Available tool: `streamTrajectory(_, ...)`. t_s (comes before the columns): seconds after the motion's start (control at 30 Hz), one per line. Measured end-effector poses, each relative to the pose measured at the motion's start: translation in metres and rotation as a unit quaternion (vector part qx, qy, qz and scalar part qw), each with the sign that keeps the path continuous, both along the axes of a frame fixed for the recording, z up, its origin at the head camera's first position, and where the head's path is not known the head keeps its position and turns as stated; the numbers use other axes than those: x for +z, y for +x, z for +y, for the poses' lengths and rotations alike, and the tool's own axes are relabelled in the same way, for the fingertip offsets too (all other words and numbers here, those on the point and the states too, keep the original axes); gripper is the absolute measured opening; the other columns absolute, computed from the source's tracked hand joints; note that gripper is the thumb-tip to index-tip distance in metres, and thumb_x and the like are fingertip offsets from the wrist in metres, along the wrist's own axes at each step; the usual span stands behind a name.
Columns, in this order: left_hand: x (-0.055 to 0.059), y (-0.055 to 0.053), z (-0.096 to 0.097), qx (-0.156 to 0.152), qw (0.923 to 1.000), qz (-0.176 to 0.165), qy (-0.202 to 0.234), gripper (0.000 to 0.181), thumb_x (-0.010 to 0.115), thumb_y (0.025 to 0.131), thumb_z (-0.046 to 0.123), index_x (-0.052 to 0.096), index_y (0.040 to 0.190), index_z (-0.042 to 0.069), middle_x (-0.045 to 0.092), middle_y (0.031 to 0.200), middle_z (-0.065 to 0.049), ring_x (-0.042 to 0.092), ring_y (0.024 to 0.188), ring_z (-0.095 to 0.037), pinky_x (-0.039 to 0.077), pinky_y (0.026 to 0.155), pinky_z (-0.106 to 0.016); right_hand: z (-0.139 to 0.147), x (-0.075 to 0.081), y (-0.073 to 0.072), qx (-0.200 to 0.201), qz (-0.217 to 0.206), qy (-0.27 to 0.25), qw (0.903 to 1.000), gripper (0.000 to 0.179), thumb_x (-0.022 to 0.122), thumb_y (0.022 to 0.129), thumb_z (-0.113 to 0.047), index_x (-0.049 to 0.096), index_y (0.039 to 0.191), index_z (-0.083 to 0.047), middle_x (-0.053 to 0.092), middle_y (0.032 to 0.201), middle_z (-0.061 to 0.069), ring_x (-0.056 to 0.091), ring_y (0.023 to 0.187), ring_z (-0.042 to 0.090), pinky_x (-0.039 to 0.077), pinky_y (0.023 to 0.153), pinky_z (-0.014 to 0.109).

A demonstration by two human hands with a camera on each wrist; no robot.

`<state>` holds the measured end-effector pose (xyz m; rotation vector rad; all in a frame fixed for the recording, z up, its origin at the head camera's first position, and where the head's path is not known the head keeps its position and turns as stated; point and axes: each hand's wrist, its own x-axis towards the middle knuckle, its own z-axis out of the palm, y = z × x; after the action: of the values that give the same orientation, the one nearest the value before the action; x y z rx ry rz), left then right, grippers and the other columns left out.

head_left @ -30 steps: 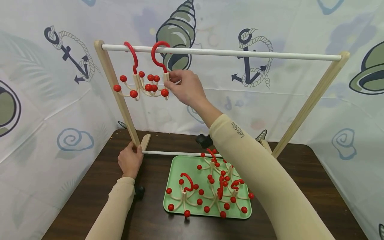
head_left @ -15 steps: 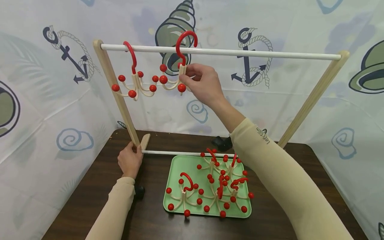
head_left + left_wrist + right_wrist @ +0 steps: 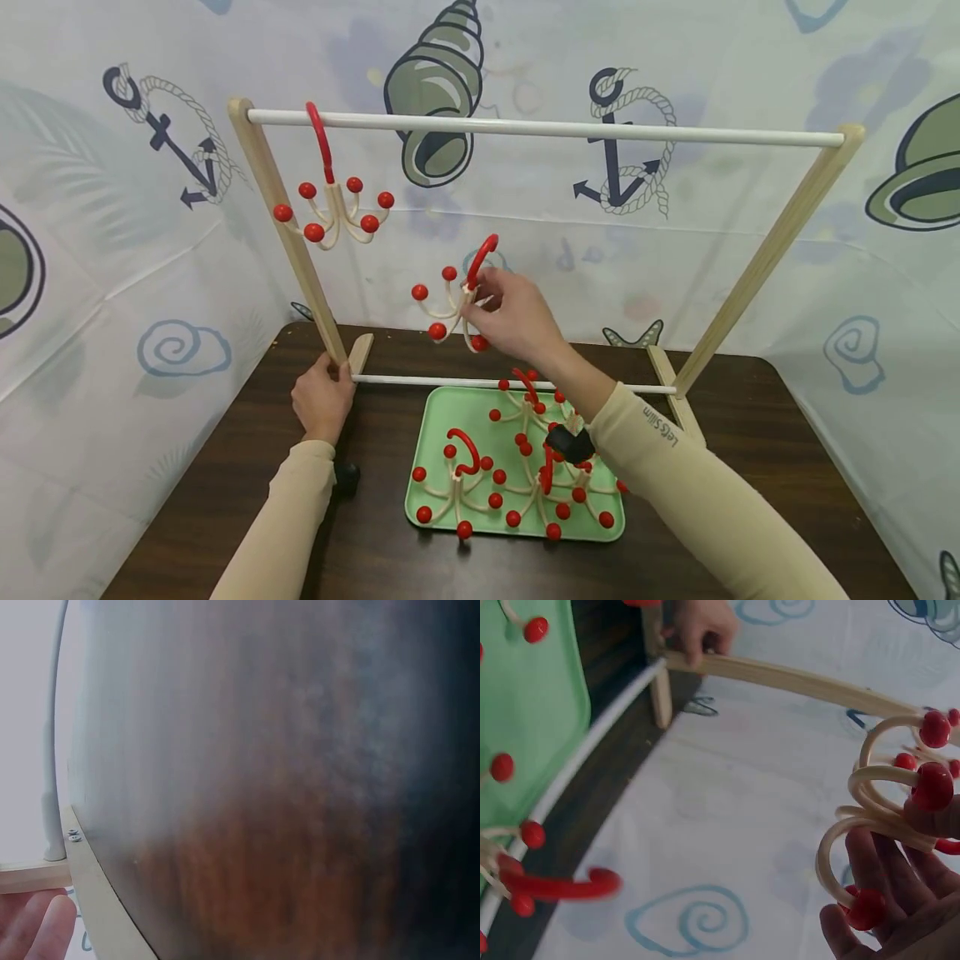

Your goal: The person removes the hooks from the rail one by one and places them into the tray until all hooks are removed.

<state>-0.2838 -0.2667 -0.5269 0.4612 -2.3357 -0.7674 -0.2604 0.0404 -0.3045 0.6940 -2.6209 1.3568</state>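
My right hand point(image 3: 517, 321) pinches the pale wooden stem of a multi-armed hanger point(image 3: 472, 283) with a red hook and red ball tips. It is held in mid-air below the white top rod point(image 3: 540, 127), between the rod and the green tray point(image 3: 461, 408). In the right wrist view, thumb and fingers lie around the stem of this hanger point(image 3: 870, 814). Another such hanger point(image 3: 334, 208) hangs by its hook near the rod's left end. Low on the rack's left wooden post point(image 3: 296, 258), my left hand point(image 3: 322, 404) grips the post just above the table.
Several more hangers, like this front-left one point(image 3: 457, 483), sit on the tray, crowded toward its right. Behind it runs the lower white rod point(image 3: 405, 381). The right post point(image 3: 765, 258) slants up from a foot on the dark wooden table point(image 3: 772, 467). Patterned cloth point(image 3: 547, 292) hangs behind.
My right hand has lifted its hanger off the top rod, moved it right, then lowered it well below the rod. The left hand has stayed on the post.
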Motion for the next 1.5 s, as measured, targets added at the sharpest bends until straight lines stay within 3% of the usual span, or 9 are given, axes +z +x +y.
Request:
streamTrajectory(0.23,-0.001,0.0,-0.001,0.007,0.9999,-0.011,0.006,0.016,0.065,0.091,0.023,0.068,0.098,0.009,0.07,0.084,-0.014,0.064,0.077,-0.043,0.044,0.065,-0.056,-0.012,-0.048,0.004,0.034,-0.04,0.108,0.9927,0.009,0.067,0.087,-0.016,0.065,0.095,-0.013,0.069,0.087,-0.004,0.064,0.078,0.01,0.048,0.069,0.029)
streamTrajectory(0.4,-0.001,-0.001,0.0,0.005,0.9999,-0.01,0.006,0.018,0.065,0.092,0.024,0.068,0.1,0.009,0.07,0.086,-0.016,0.063,0.078,-0.044,0.044,0.065,-0.057,-0.014,-0.069,0.005,0.056,-0.056,0.199,0.9768,0.008,0.066,0.084,-0.012,0.066,0.091,-0.017,0.065,0.081,-0.007,0.06,0.072,0.012,0.046,0.066,0.03)
streamTrajectory(0.53,-0.002,-0.002,0.0,0.003,0.9998,-0.016,0.007,0.019,0.064,0.092,0.025,0.068,0.101,0.009,0.07,0.087,-0.016,0.064,0.079,-0.044,0.045,0.066,-0.057,-0.013,-0.08,0.006,0.082,-0.08,0.238,0.9645,0.01,0.067,0.081,-0.01,0.066,0.089,-0.017,0.061,0.074,-0.005,0.055,0.064,0.014,0.044,0.06,0.029)
streamTrajectory(0.73,-0.003,-0.004,0.0,0.006,0.9998,-0.016,0.01,0.02,0.065,0.092,0.026,0.069,0.103,0.01,0.07,0.087,-0.016,0.064,0.08,-0.044,0.045,0.066,-0.057,-0.014,-0.094,0.009,0.099,-0.117,0.242,0.958,0.01,0.07,0.08,-0.012,0.066,0.088,-0.017,0.059,0.066,-0.005,0.051,0.055,0.012,0.041,0.053,0.028)
streamTrajectory(0.97,-0.003,-0.003,-0.001,0.008,0.9999,-0.013,0.009,0.02,0.065,0.092,0.026,0.069,0.102,0.009,0.07,0.086,-0.016,0.064,0.08,-0.045,0.045,0.067,-0.058,-0.016,-0.11,0.014,0.12,-0.136,0.242,0.9531,0.013,0.067,0.088,-0.01,0.066,0.075,-0.014,0.049,0.051,-0.005,0.041,0.043,0.011,0.037,0.049,0.026)
streamTrajectory(1.07,-0.003,-0.003,-0.001,0.006,0.9999,-0.012,0.009,0.02,0.065,0.092,0.026,0.069,0.103,0.009,0.07,0.086,-0.016,0.064,0.08,-0.045,0.045,0.067,-0.057,-0.018,-0.116,0.014,0.124,-0.136,0.242,0.9527,0.005,0.068,0.089,-0.01,0.073,0.086,-0.011,0.061,0.064,-0.005,0.049,0.05,0.011,0.041,0.052,0.026)
streamTrajectory(1.2,-0.003,-0.003,-0.001,0.003,0.9999,-0.011,0.009,0.021,0.065,0.092,0.026,0.069,0.103,0.009,0.07,0.086,-0.017,0.064,0.079,-0.045,0.045,0.067,-0.057,-0.02,-0.121,0.012,0.129,-0.131,0.243,0.9522,0.013,0.069,0.09,-0.012,0.076,0.1,-0.009,0.07,0.086,-0.005,0.059,0.065,0.01,0.047,0.062,0.026)
streamTrajectory(1.5,-0.002,-0.003,-0.001,0.004,0.9999,-0.006,0.008,0.02,0.064,0.092,0.025,0.069,0.102,0.009,0.07,0.086,-0.016,0.064,0.079,-0.044,0.045,0.067,-0.057,-0.018,-0.121,0.012,0.145,-0.147,0.239,0.9488,0.015,0.067,0.092,-0.015,0.077,0.102,-0.011,0.072,0.085,-0.005,0.056,0.06,0.008,0.043,0.057,0.024)
